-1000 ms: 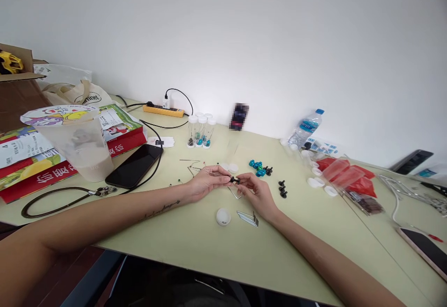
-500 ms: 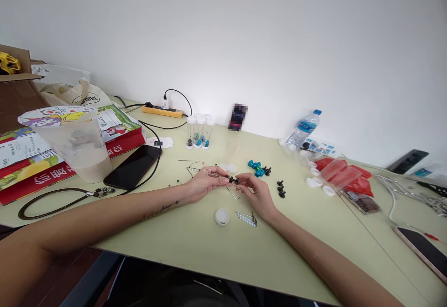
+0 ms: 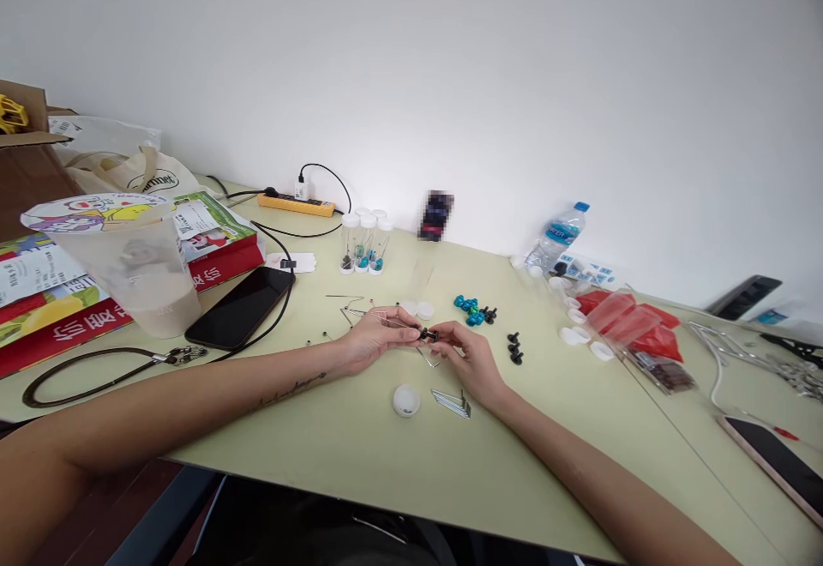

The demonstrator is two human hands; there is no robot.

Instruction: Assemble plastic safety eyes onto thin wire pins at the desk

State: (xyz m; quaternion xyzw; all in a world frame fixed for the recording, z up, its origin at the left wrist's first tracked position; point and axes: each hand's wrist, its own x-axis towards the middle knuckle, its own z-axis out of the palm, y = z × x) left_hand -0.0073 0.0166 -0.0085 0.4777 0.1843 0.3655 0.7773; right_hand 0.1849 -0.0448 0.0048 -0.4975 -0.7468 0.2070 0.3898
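My left hand [image 3: 379, 339] is closed around one end of a small black bolt-like part [image 3: 429, 334], with a thin metal rod also between its fingers. On the other end of that part, the fingertips of my right hand [image 3: 472, 362] are pinched. Just below my hands are a round white cap [image 3: 406, 400] with tiny bits inside and a row of L-shaped metal keys [image 3: 452, 403]. To the right lie several loose black parts [image 3: 515, 348] and a cluster of blue parts [image 3: 471, 309]. Thin metal pieces [image 3: 347, 313] are scattered beside my left hand.
Clear tubes with white lids [image 3: 365, 244] stand behind my hands, near an orange power strip [image 3: 296, 203]. At left are a plastic cup [image 3: 154, 283], a black phone [image 3: 239, 309] and a cable. A water bottle [image 3: 558, 238] and red packaging [image 3: 665, 334] are at right.
The view has shifted slightly, so the table things appear a little further left. Both hands keep hold of the black part, with hardly any visible movement.
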